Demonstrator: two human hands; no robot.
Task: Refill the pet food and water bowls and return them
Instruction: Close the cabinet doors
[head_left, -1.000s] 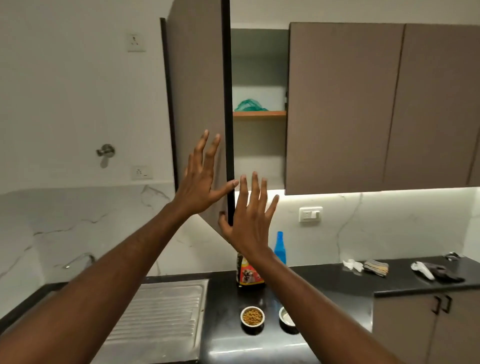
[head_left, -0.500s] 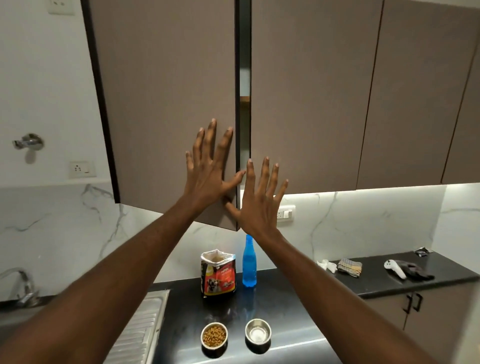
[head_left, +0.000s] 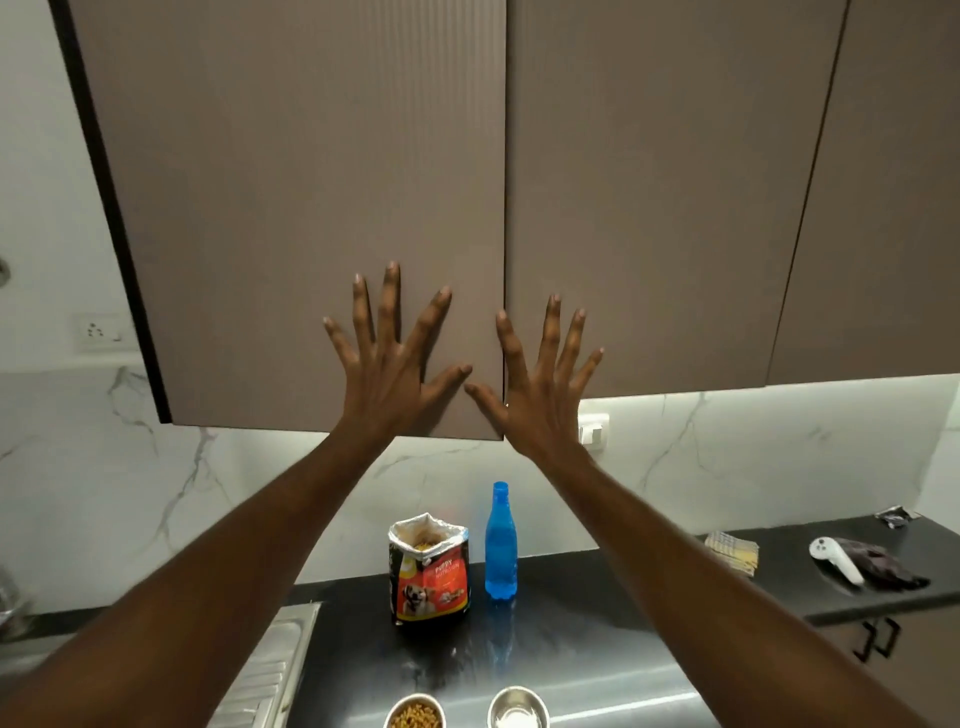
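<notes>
Head view: cabinet door (head_left: 291, 208) now sits flush with the neighbouring door (head_left: 660, 197). A second ago it stood wide open with a shelf visible inside; half a second ago only a narrow gap was left. So the door got pushed shut in that span.

Left hand (head_left: 395, 374) is flat on the lower corner of the closed door, fingers spread wide, gripping nothing. Right hand (head_left: 540, 395) is the same: open palm, fingers splayed, straddling the seam between the two doors, thumb on the left door. Neither holds anything.

Task things are all down on the dark surface (head_left: 597, 649). Food bowl (head_left: 415, 714), at the bottom edge of frame, has kibble in it. Water bowl (head_left: 518, 711) is just beside it on the right; contents look pale, cannot tell whether it has water. Puppy food bag (head_left: 430, 571) stands upright and open at the top, further back. Blue bottle (head_left: 501, 545) stands upright just right of the bag, cap on.

Judgement: cupboard step is finished, food refill looks done, and both hands are free. What is probably left is water from the bottle, if not already poured, then carrying the bowls back. Bag is still unsealed, so it could tip and spill if bumped.
</notes>
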